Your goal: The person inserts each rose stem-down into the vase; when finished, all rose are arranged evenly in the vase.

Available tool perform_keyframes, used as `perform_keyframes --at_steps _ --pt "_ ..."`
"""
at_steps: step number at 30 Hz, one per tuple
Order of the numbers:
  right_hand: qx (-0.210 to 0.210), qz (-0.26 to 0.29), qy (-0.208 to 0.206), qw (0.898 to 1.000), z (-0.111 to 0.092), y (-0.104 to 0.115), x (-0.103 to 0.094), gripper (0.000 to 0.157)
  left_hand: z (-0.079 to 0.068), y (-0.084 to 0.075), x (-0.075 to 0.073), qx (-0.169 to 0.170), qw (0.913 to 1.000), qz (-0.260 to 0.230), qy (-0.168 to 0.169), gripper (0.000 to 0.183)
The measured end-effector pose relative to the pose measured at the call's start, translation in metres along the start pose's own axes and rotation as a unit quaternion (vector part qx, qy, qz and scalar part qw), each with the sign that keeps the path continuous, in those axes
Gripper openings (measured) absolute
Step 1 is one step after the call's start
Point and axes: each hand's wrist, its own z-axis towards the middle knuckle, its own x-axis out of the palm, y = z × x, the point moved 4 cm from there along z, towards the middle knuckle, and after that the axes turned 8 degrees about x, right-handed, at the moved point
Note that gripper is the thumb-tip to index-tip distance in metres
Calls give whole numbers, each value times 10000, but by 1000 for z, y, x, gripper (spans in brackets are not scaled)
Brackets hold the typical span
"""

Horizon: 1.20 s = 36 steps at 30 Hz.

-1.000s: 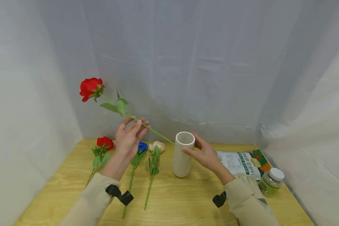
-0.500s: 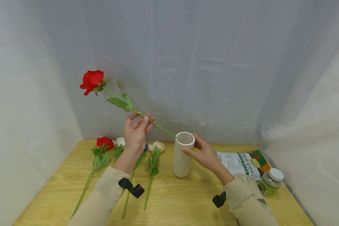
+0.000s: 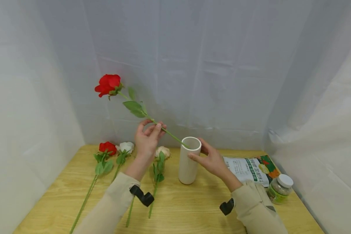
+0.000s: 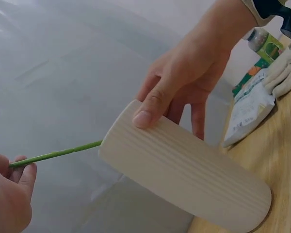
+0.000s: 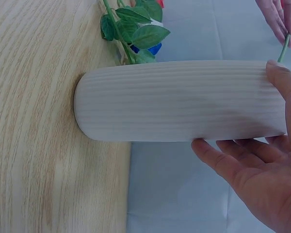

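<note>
My left hand pinches the green stem of a long red rose between thumb and fingers. The stem slants down to the right, its lower end inside the mouth of a white ribbed vase. Upright on the table, the vase is steadied by my right hand, whose thumb and fingers curve round its upper part. In the left wrist view the stem passes over the vase's rim. How deep the tip reaches is hidden by the vase wall.
On the wooden table lie another red rose, a white rose and a cream rose. A blue flower shows in the right wrist view. At right are a printed bag, a white-capped jar and a glove.
My left hand has moved right with the red rose, and the stem's end has gone from beside the vase rim into its mouth. The right hand and vase have stayed put.
</note>
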Motion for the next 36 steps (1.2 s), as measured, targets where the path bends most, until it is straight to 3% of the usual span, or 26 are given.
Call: perform_keyframes --at_steps 6,11,18,25,30,36 --pt "-30 -5 -53 10000 1 -1 1 82 -8 8 10 257 9987 317 320 38" --pt "-51 16 -68 10000 0 0 1 81 -12 18 18 372 9971 552 370 45" --pt "-101 6 -43 9999 0 -1 1 83 -15 30 28 584 9928 850 606 39" --pt "-68 -21 -47 10000 0 -1 0 84 -17 35 34 824 9823 1360 990 28" --pt "-60 -6 -49 10000 0 -1 1 85 -19 35 38 1082 9688 1912 1151 22" --pt "-24 17 -48 10000 0 -2 1 85 -22 39 40 1032 9584 2336 1275 20"
